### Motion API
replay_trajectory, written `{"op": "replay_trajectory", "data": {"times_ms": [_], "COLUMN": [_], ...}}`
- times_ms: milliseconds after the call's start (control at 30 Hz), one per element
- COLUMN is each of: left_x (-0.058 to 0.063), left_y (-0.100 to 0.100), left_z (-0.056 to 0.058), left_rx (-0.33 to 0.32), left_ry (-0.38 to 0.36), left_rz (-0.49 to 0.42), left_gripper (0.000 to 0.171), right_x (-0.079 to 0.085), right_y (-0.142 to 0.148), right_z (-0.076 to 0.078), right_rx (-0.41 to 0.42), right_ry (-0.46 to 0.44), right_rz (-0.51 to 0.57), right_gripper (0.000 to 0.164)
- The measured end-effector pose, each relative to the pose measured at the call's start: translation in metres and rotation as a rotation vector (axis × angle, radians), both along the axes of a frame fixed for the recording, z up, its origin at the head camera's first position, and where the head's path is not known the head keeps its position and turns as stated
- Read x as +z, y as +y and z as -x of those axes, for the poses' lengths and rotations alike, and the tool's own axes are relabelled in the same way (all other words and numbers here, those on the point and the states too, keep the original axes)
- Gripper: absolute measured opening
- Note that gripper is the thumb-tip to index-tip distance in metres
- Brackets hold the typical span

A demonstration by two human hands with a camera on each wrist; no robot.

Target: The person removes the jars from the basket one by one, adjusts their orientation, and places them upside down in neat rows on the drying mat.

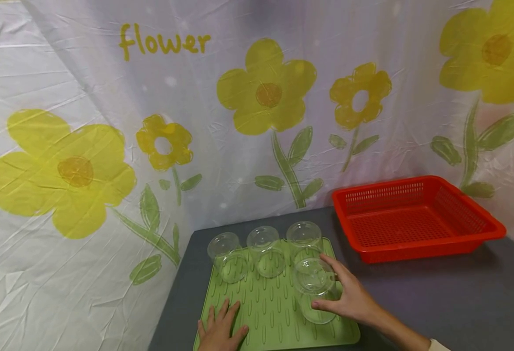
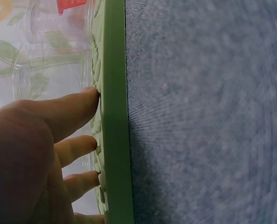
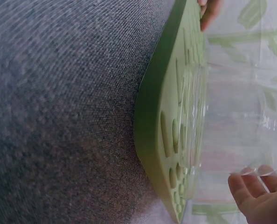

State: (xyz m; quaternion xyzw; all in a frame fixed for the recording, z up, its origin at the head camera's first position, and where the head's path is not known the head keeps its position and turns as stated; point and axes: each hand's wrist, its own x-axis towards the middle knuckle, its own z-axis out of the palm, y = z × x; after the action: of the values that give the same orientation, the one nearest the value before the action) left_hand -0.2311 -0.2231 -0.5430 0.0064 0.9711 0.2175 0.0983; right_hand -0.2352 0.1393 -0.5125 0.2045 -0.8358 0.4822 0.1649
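On the green ridged mat (image 1: 263,312), a clear plastic cup (image 1: 316,292) stands at the right side. My right hand (image 1: 349,295) holds this cup from the right, thumb on the near side and index finger on the far side. Through the right wrist view, the fingers (image 3: 243,193) are at the wall of the clear cup (image 3: 231,121). My left hand (image 1: 222,327) rests with fingers spread on the mat's near left part; the left wrist view has its fingertips touching the ridges. Three more clear cups (image 1: 266,251) form a row along the mat's far edge.
A red slotted plastic basket (image 1: 419,251) sits on the grey tabletop (image 1: 450,292), to the right of the mat. Behind the table hangs a pale cloth (image 1: 222,161) printed with yellow flowers; it also runs down the left side.
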Motion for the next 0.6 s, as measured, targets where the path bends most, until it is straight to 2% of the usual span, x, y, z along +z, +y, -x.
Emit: {"op": "replay_trajectory", "data": {"times_ms": [600], "left_x": [0.0000], "left_y": [0.0017], "left_z": [0.0050], "left_rx": [0.001], "left_ry": [-0.012], "left_rz": [0.005], "left_gripper": [0.078], "right_x": [0.0032], "right_y": [0.0027], "right_z": [0.0022], "right_rx": [0.006], "right_ry": [0.039], "right_rz": [-0.027], "right_gripper": [0.110]}}
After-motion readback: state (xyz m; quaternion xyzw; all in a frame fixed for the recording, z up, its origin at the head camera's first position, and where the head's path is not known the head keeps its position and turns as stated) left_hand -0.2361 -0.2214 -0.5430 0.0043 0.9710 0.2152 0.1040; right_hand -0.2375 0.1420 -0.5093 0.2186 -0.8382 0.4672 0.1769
